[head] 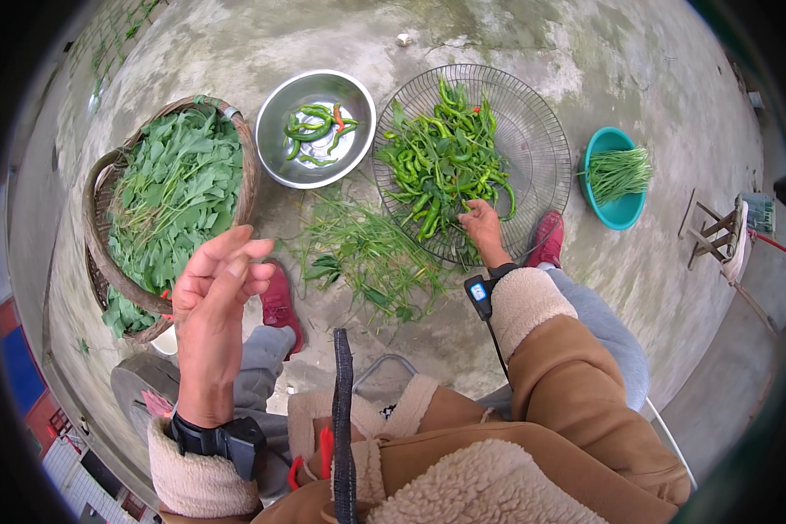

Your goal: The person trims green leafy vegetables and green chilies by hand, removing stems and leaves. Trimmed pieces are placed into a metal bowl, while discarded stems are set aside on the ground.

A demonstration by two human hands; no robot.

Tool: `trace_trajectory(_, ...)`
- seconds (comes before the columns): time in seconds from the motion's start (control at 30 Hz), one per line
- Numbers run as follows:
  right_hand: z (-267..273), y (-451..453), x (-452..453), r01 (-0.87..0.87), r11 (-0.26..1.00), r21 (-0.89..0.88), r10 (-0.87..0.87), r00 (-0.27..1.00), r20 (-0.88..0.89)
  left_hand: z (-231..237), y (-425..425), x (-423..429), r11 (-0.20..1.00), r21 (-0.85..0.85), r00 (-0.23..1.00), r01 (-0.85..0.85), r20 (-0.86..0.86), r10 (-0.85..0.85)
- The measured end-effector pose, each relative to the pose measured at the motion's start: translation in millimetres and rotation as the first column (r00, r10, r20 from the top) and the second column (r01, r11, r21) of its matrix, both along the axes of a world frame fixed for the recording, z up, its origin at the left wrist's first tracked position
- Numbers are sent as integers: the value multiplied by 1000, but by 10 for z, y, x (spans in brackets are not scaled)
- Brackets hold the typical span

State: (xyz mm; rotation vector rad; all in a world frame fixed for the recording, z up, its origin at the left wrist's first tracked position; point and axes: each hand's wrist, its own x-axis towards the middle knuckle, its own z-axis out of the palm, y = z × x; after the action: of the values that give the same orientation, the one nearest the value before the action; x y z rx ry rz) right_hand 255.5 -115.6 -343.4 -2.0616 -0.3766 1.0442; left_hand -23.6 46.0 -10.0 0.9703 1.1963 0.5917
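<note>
My left hand (213, 288) is raised in front of the wicker basket (249, 157), its fingers loosely bent and nothing visible in them. Low on the wire basket's near side, my right hand (482, 226) reaches into a heap of green chili peppers (426, 164) mixed with leafy stems. Its fingertips touch the heap, and whether they grip a pepper is hidden. The peppers lie in a round, shallow wire basket (537, 157). A steel basin (268, 150) to its left holds several green peppers and a red one (338, 116).
Leafy greens (177, 177) fill the wicker basket, whose arched handle (95, 216) stands up. Grass and stem trimmings (373, 249) litter the concrete between my shoes. A teal plastic bowl (619, 216) with cut green stalks (619, 173) is at right, and a small stool (714, 232) lies beyond it.
</note>
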Motion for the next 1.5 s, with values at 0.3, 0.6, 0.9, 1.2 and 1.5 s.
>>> trace_trajectory(0.3, -142, 223, -120, 30, 993, -110, -38, 996, -78, -41, -4, 39, 1000, -20, 1000, 6, 0, -6)
trace_trajectory(0.6, -266, 123, -317, -92, 988, -125, 93, 996, -3, -51, -38, 20, 999, -46, 1000, 28, -2, -28)
trace_trajectory(0.9, -99, 473, -417, -67, 944, -324, 86, 995, 44, -52, -47, 26, 997, -65, 999, 49, 5, -48)
trace_trajectory(1.2, 643, 742, -86, 356, 930, 89, -210, 716, -666, 24, -43, 81, 994, -65, 996, 86, 25, -85)
trace_trajectory(1.5, 1626, 1041, -1, 256, 845, 469, 216, 639, -738, -21, -5, 231, 986, 29, 982, 165, 85, -167)
